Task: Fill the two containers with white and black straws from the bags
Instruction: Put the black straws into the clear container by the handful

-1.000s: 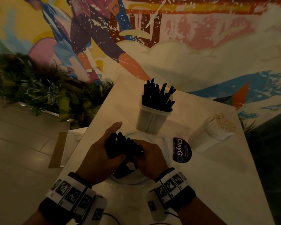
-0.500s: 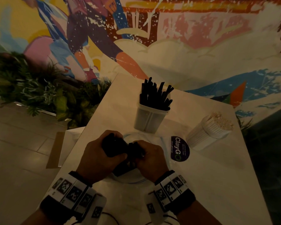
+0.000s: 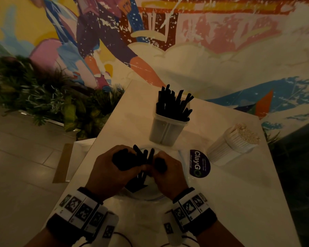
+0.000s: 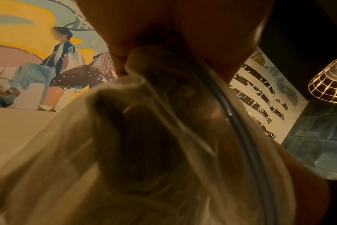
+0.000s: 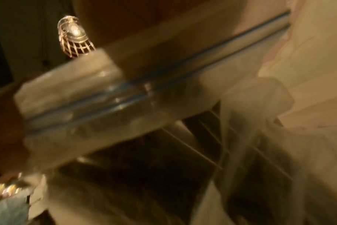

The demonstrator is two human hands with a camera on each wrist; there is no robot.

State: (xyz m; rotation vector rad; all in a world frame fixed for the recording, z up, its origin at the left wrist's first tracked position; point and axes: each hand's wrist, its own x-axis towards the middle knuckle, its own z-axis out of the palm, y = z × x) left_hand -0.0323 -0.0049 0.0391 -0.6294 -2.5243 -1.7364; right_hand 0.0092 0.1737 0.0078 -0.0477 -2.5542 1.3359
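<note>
Both hands meet over a clear zip bag [image 3: 151, 196] at the near middle of the white table [image 3: 239, 202]. My left hand [image 3: 112, 170] grips a thick bunch of black straws [image 3: 125, 160]. My right hand [image 3: 169, 175] holds a smaller clump of them, and a few straws stick up between the hands. Behind stands a clear container [image 3: 165, 131] with several black straws upright in it. A second container packed with white straws [image 3: 235, 144] leans at the right. The left wrist view shows the bag [image 4: 164, 137] close up, and the right wrist view its blurred zip strip [image 5: 144, 91].
A round purple sticker [image 3: 199, 164] lies on the table between the bag and the white straws. Left of the table are potted plants [image 3: 34, 97] and, on the floor, a white sheet on brown card [image 3: 70, 163]. A painted wall stands behind.
My left thumb, stretched out a second ago, has curled round the black bunch. The hands have drawn slightly apart, and a few straws now stand up between them.
</note>
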